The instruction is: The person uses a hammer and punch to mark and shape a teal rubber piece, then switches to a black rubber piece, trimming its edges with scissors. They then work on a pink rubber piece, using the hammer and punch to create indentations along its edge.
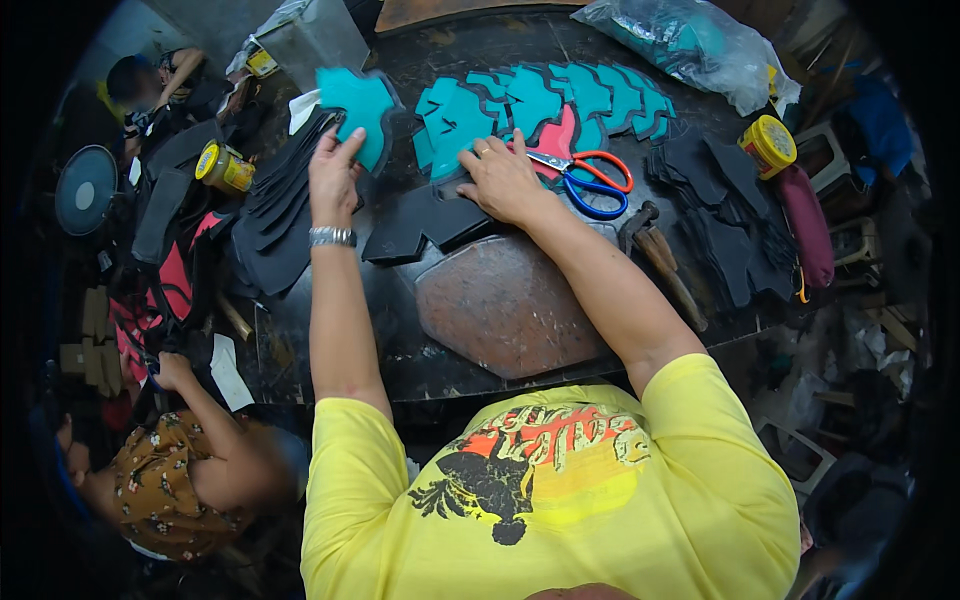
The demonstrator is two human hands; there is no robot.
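Observation:
My left hand (338,172) pinches the lower edge of a teal cut piece (372,105) with dark backing, thumb on top. My right hand (500,180) lies with its fingers apart at the front edge of a row of overlapping teal pieces (535,95). Under and in front of it is a stack of black cut pieces (425,222). Close to its fingers rest scissors (598,205) with one red and one blue handle, their blades over a pink piece (553,140). Part of the blades is hard to make out beside my hand.
A brown worn slab (510,305) lies before me on the dark table. Black pieces (275,200) fan out at left, more (725,215) at right beside a hammer (665,265). Yellow tubs (768,147) and a plastic bag (690,45) stand around. Another person (180,470) sits at lower left.

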